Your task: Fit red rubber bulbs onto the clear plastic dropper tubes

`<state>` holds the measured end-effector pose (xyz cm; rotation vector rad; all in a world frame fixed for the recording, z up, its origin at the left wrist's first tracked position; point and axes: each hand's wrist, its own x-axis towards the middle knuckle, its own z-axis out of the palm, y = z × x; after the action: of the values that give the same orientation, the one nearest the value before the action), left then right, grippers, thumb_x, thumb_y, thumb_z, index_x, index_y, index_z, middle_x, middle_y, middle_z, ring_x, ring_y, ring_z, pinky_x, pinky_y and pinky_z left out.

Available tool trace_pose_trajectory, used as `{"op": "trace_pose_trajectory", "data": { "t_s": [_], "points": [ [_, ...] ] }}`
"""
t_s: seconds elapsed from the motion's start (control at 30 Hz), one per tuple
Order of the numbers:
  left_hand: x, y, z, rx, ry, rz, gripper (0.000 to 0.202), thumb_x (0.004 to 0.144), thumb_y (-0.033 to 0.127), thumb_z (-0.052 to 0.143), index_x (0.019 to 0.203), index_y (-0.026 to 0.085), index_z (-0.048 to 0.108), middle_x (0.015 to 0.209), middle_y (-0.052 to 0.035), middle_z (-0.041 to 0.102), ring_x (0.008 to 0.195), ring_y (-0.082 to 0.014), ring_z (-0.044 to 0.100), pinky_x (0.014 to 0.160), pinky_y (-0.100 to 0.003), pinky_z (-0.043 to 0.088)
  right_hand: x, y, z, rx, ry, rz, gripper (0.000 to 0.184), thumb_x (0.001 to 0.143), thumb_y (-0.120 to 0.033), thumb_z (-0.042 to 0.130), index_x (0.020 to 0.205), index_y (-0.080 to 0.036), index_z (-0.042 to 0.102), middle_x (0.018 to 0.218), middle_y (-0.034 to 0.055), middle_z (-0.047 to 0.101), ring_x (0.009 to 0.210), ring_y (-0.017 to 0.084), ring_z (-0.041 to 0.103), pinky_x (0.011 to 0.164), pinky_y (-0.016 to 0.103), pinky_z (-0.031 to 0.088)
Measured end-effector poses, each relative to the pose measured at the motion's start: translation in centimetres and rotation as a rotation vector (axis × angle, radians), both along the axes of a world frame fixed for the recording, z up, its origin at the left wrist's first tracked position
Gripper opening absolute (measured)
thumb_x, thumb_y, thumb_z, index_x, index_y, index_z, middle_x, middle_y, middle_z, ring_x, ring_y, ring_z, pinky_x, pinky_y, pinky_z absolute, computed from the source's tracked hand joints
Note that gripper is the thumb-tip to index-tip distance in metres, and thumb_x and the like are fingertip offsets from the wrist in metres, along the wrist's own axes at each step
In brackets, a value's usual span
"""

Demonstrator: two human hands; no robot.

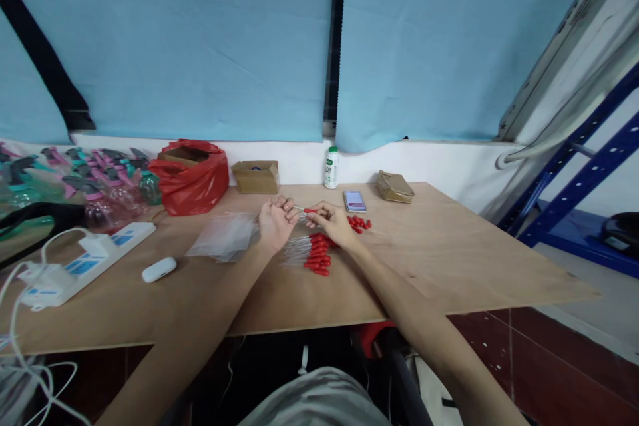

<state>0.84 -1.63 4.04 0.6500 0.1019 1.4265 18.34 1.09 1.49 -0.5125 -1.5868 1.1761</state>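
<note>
So, a thin clear dropper tube with a red rubber cap (pixel 309 210) is held just above the plywood desk (pixel 449 259), about mid-desk, between both hands. The left hand (pixel 276 219) is curled almost shut, with the clear end pinched in its fingertips. The right hand (pixel 333 221) is closed in a pinch on the red cap end. How far the cap is seated can't be told, it's just too small.

Right under the hands, a pile of red-capped clear droppers (pixel 315 255) is laid out on the desk. A little heap of loose red rubber caps (pixel 359 221) is sat just right of the right hand. A crumpled clear plastic bag (pixel 224 236) is lying just left of the left hand, and a smartphone (pixel 355 200) is parked a bit farther back.

What could go wrong, probably:
- The dropper tube looks thin, so it could be snapped if the cap is pushed on at an angle or squeezed too hard.
- The loose caps could easily be nudged by the right wrist and rolled away.
- The pile could be scattered if a forearm is dragged across it.
</note>
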Motion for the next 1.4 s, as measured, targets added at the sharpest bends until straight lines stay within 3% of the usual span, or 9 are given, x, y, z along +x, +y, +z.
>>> {"op": "trace_pose_trajectory", "data": {
  "t_s": [0.3,0.47,0.83,1.07,1.4],
  "points": [
    [0.7,-0.2,-0.1,0.008,0.004,0.037,0.029,0.099,0.036,0.042,0.074,0.02,0.038,0.074,-0.0004,0.039,0.057,-0.0125,0.039,0.054,-0.026,0.037,0.4,-0.4,0.4,0.006,-0.001,-0.035,0.036,0.077,-0.047,0.081,0.092,-0.017,0.069,0.077,0.0047,0.075,0.073,0.019,0.072,0.076,0.034,0.062],
    [0.5,-0.2,-0.1,0.012,-0.011,0.027,0.03,0.099,0.037,0.043,0.075,0.02,0.038,0.074,-0.0002,0.039,0.057,-0.012,0.038,0.054,-0.025,0.036,0.4,-0.3,0.4,0.096,-0.056,-0.072,0.033,0.082,-0.046,0.077,0.099,-0.018,0.069,0.08,0.0045,0.074,0.074,0.02,0.072,0.076,0.034,0.061],
    [0.5,-0.3,0.0,0.011,-0.026,0.003,0.026,0.096,0.034,0.046,0.076,0.02,0.037,0.075,-0.0004,0.039,0.058,-0.0123,0.039,0.056,-0.026,0.038,0.8,-1.0,1.0,0.389,-0.217,-0.305,0.027,0.092,-0.042,0.068,0.103,-0.018,0.073,0.082,0.0047,0.074,0.071,0.018,0.069,0.071,0.029,0.055],
    [1.1,-0.6,0.0,0.055,0.005,0.08,0.027,0.097,0.035,0.043,0.076,0.02,0.036,0.075,-0.0005,0.04,0.058,-0.0124,0.04,0.056,-0.026,0.039,0.8,-1.4,1.0,0.436,-0.249,-0.374,0.028,0.095,-0.041,0.062,0.1,-0.016,0.073,0.082,0.0055,0.074,0.071,0.018,0.067,0.07,0.028,0.053],
    [1.4,-0.9,0.4,-0.025,-0.03,0.098,0.029,0.098,0.036,0.045,0.075,0.02,0.037,0.075,-0.001,0.042,0.057,-0.0122,0.04,0.055,-0.026,0.039,0.9,-2.7,1.9,0.481,-0.253,-0.368,0.029,0.098,-0.044,0.057,0.102,-0.021,0.075,0.094,0.0074,0.074,0.085,0.022,0.067,0.086,0.032,0.051]
  ]
}}
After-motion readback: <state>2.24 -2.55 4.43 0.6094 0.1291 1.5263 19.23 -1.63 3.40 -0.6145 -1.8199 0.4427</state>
